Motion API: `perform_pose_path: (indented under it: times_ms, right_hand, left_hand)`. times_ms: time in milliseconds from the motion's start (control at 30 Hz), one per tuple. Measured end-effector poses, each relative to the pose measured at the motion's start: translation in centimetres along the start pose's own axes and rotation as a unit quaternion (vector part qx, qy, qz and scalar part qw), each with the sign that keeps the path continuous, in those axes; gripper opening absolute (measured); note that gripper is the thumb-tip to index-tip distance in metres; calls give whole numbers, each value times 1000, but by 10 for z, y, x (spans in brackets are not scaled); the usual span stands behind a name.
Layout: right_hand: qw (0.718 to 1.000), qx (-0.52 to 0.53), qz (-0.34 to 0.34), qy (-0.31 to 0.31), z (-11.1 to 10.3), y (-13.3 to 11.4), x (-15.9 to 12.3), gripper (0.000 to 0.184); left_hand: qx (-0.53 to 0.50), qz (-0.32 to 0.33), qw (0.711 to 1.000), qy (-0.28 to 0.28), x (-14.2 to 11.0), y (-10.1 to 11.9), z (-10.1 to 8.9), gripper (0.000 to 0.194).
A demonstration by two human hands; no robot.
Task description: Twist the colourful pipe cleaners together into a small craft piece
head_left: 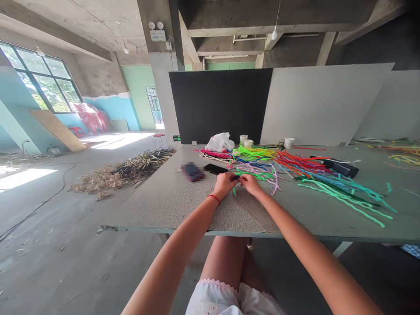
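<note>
Both my hands meet at the middle of the grey table [170,205]. My left hand [224,183], with a red string at the wrist, has its fingers pinched on a green pipe cleaner [259,176]. My right hand [251,183] is closed on the same green pipe cleaner, close against the left. Just beyond my fingers lies a pile of pink and lilac pipe cleaners [259,168]. More pipe cleaners in red, blue and green [328,179] spread to the right.
A black phone [215,169] and a dark blurred object [193,171] lie left of my hands. A white plastic bag [219,142] and paper cups [246,141] stand at the back, before black and white boards. A heap of sticks [124,171] lies on the floor, left.
</note>
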State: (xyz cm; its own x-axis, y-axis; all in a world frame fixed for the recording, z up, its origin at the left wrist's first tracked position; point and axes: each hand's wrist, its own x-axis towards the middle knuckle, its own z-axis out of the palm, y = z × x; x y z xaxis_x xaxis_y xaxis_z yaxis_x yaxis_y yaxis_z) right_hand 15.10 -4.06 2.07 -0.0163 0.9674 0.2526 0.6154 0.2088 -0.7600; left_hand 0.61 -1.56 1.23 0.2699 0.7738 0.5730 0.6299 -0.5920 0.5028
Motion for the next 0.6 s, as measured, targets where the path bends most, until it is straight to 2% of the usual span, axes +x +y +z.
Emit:
perform_pose_path:
  times_ms: [67,133,200,267,367,433,500,600]
  right_hand:
    - [978,188,62,-67,-5,2,3,19]
    - [930,323,100,-143,-11,4,5,18]
    - [899,382,104,-188,-15,7,6,19]
    - [911,369,84,-163,-15,8,5,19]
    - [977,205,20,-46,-9,8,2,19]
    - [998,19,-48,22,-6,7,-2,19]
    - [978,-163,-124,44,-4,4,-7,20]
    - [919,-342,-197,9,-5,-1,-14,25]
  left_hand:
    - [8,46,999,21,-1,4,-2,18]
    - [15,98,994,44,-2,7,-3,20]
    - [11,125,990,57,-2,8,-3,21]
    - [-15,103,993,55,-1,5,-2,21]
    - [-86,8,996,36,2,-5,-3,19]
    - [-122,-49,991,16,4,-13,-4,18]
    - [-142,-87,986,-11,7,-20,-6,21]
    - [-147,-110,982,-52,9,-26,-5,23]
